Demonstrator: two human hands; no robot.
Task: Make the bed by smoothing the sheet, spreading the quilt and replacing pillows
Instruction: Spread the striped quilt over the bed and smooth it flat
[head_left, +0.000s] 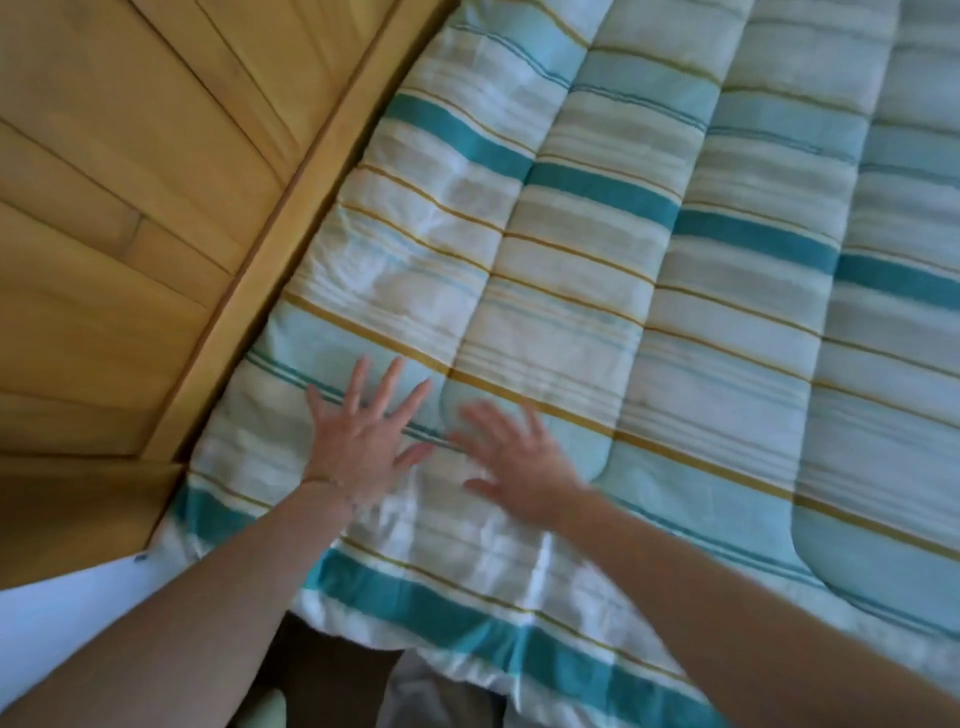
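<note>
Head view: we find the striped teal, white and mustard quilted quilt (623, 249) lying over the bed beside the yellow wooden headboard (156, 182). Left hand (358, 436) and right hand (514, 462) lie flat on it, fingers spread — the spreading step. Next, we judge, outward strokes toward the edges; no pillows in view.

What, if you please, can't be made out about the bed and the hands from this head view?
- Sheet: hidden under the quilt, which covers the whole bed in view.
- Pillows: none in frame; the edges cut the bed off.
- Right hand: blurred by motion, so contact with the quilt is unclear.
- Left hand: fingers spread over the quilt; how hard it presses cannot be told.
- Wrist band: too small to identify.
</note>
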